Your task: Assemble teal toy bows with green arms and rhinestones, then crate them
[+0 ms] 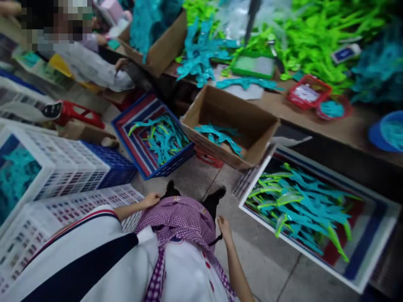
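Observation:
My left hand (pixel 152 199) hangs beside the purple checked apron (pixel 181 214) at my waist, its fingers loosely bent, with nothing visible in them. On the other side my right hand (pixel 223 227) is held low, fingers loose and apart, close to a thin black strap at the apron's edge. In front of me stands a cardboard box (pixel 201 144) with a few teal plastic pieces (pixel 225 137) inside. To its left is a blue crate (pixel 166 172) of teal and green pieces; to its right, a white crate (pixel 317 266) holds several more.
A workbench (pixel 267 96) runs across the back, heaped with bright green pieces (pixel 308 42); red bowls (pixel 310 92) stand on it. Stacked white crates (pixel 72 167) line my left side. Another person's sleeve (pixel 94 63) shows at upper left. Concrete floor (pixel 261 260) lies beneath me.

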Motion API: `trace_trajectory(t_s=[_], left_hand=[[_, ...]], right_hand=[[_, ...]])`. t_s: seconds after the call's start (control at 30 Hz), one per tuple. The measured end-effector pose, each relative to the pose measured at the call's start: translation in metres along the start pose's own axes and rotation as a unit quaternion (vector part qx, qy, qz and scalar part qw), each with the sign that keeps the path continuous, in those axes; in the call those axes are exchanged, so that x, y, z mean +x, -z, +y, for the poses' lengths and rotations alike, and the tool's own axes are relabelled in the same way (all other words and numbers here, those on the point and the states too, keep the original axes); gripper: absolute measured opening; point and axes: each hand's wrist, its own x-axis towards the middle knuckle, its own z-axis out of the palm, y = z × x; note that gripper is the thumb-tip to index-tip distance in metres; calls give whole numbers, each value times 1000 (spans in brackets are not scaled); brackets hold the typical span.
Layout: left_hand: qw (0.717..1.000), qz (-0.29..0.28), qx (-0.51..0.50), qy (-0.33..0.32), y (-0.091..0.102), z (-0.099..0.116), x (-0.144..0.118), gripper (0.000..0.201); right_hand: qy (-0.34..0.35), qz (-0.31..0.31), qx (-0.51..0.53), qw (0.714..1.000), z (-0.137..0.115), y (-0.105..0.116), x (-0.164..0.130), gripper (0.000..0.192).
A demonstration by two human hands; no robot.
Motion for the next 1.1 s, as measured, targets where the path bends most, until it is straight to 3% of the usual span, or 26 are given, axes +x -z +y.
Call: trace_trajectory(t_s=[0.07, 0.17, 0.27, 0.33, 0.4, 0.5, 0.57, 0.7, 0.87, 1.0, 1.1], left_hand=[[999, -11, -36, 39, 38, -50, 16, 24], [993, -15, -87, 83, 86, -112, 57, 7], [981, 10, -150, 123, 126, -146, 107, 28], [970, 23, -196, 144, 144, -150, 137, 34], [958, 25, -243, 152, 154, -141, 167, 37], [942, 25, -299, 146, 148, -113, 219, 35], [936, 36, -318, 144, 134, -96, 265, 33], [936, 51, -305, 170, 93, -90, 380, 34], [957, 21, -240, 163, 29, -138, 514, 38], [975, -49, -192, 96, -41, -167, 584, 53], [982, -81, -156, 75, -93, -170, 621, 75]], right_hand=[[18, 20, 2, 1000, -43, -33, 8, 39], [34, 28, 14, 999, -118, -106, 19, 44], [47, 7, 27, 999, -206, -196, 24, 47], [63, -27, 36, 997, -272, -257, 26, 47], [91, -70, 46, 992, -337, -312, 32, 46], [123, -116, 55, 984, -413, -374, 58, 43], [116, -129, 52, 983, -440, -401, 90, 39], [37, -138, 9, 990, -439, -437, 192, 23], [-73, -139, -82, 984, -395, -482, 359, 28], [-110, -125, -156, 974, -354, -524, 475, 37], [-104, -116, -196, 968, -324, -549, 530, 31]])
